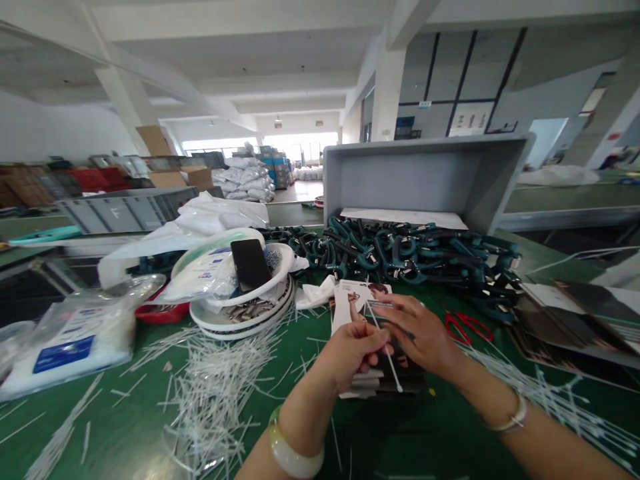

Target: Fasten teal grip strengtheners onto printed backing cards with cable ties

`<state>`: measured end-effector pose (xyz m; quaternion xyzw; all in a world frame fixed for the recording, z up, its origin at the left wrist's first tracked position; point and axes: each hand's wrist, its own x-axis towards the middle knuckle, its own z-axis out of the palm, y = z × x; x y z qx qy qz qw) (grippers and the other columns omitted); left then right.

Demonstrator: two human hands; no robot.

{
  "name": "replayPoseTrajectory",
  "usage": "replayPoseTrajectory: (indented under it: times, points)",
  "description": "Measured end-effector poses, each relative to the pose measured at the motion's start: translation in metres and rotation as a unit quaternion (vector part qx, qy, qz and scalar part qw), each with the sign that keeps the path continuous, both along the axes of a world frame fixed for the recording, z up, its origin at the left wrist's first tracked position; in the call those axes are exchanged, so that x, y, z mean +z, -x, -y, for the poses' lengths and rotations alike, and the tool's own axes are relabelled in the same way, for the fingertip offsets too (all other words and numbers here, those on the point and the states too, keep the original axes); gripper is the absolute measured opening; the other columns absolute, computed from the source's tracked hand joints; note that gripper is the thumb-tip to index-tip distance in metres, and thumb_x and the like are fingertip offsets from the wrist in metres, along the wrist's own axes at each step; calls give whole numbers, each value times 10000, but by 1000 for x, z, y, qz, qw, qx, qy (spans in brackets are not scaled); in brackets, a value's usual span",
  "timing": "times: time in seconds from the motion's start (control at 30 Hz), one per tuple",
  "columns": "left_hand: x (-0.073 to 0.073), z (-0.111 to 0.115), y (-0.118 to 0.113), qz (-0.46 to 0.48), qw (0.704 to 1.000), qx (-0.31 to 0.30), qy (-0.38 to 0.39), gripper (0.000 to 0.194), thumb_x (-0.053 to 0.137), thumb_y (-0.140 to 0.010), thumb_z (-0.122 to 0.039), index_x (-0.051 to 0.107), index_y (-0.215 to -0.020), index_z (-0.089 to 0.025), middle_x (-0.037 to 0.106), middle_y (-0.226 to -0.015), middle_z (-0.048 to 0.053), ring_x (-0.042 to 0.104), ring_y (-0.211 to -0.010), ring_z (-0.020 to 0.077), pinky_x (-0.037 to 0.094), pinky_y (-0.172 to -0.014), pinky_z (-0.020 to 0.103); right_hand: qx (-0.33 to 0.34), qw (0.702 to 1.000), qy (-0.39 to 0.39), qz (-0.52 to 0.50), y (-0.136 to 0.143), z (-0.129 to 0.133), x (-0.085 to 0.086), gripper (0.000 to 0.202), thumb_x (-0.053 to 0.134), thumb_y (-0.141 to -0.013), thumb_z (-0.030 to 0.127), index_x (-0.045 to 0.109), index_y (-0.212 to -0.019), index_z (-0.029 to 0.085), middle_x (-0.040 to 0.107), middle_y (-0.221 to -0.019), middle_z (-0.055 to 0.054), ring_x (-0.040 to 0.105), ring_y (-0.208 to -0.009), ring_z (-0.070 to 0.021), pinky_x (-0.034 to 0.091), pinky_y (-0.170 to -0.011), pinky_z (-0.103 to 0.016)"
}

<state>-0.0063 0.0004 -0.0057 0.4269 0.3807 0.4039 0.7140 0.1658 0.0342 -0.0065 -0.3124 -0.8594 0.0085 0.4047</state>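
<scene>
My left hand (350, 352) is closed, pinching a thin white cable tie (395, 372) between thumb and finger. The tie lies slantwise across a stack of printed cards (344, 308), its head toward me. Over the right part of the stack is my right hand (419, 332), palm down with fingers stretched out; whether its fingertips touch the tie or only the top card is unclear. Just behind the cards is a pile of dark green and black handled tools (400, 250). Red-handled scissors (467, 327) lie right of my right hand.
Loose cable ties (215, 387) spread over the green table at left, with more ties (555, 400) at right. White round trays (240, 327) hold metal parts, a bag and a black phone (251, 265). A grey crate (400, 180) stands tipped behind the tools. More cards (565, 327) lie right.
</scene>
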Motion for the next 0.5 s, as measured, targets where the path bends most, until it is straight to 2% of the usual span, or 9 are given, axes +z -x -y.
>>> replayPoseTrajectory:
  times: [0.07,0.13,0.27,0.33,0.37,0.43,0.47,0.5]
  points:
    - [-2,0,-3,20,999,-10,23,355,744,-570,-420,555,-631,-125,609,-627,-7,361,-378,-6,174,-332,135,3,995,-90,51,-1,3,-3,273,462,-841,142,636,-1036,223,627,-1101,-88,560,-1017,-196,493,-807,-344]
    - [-3,1,-7,30,999,-16,35,364,753,-553,-420,554,-627,-124,610,-634,-3,369,-377,-7,171,-332,135,4,988,-138,62,1,5,-4,253,460,-843,123,649,-993,201,653,-1047,-93,580,-982,-189,508,-795,-334]
    - [0,-2,2,-14,998,-56,15,372,706,-590,-469,569,-665,-132,620,-659,10,393,-384,12,182,-344,154,35,987,-153,35,5,4,-6,232,458,-842,130,649,-964,182,676,-980,-98,611,-938,-187,523,-810,-336]
    - [1,-9,20,-111,992,-43,-48,389,639,-648,-521,582,-696,-139,624,-660,17,421,-405,32,225,-372,167,30,994,-104,-22,6,3,-8,217,456,-850,153,642,-953,195,678,-959,-88,628,-902,-182,539,-784,-332]
    - [1,-13,32,-182,979,-4,-89,401,609,-669,-541,583,-697,-142,620,-645,15,433,-419,42,248,-392,175,28,996,-55,-63,6,4,-10,202,454,-857,169,636,-942,199,675,-959,-84,640,-865,-176,554,-739,-320]
    - [-5,-21,57,-341,919,121,-157,415,602,-661,-564,560,-646,-152,582,-577,-2,448,-443,62,273,-422,190,45,985,86,-143,7,6,-12,166,460,-870,217,620,-907,195,664,-946,-80,657,-770,-161,570,-615,-280]
    - [-9,-25,66,-404,891,137,-159,429,606,-646,-580,545,-619,-156,563,-545,-6,452,-439,72,268,-420,198,64,970,160,-170,8,7,-13,156,465,-873,242,611,-890,190,659,-927,-76,659,-728,-153,567,-564,-261]
    - [-14,-28,74,-443,877,118,-142,449,592,-641,-605,533,-603,-161,549,-518,-8,460,-429,83,267,-415,207,83,952,225,-189,9,8,-14,155,472,-874,268,603,-872,185,653,-905,-70,660,-702,-148,564,-538,-250]
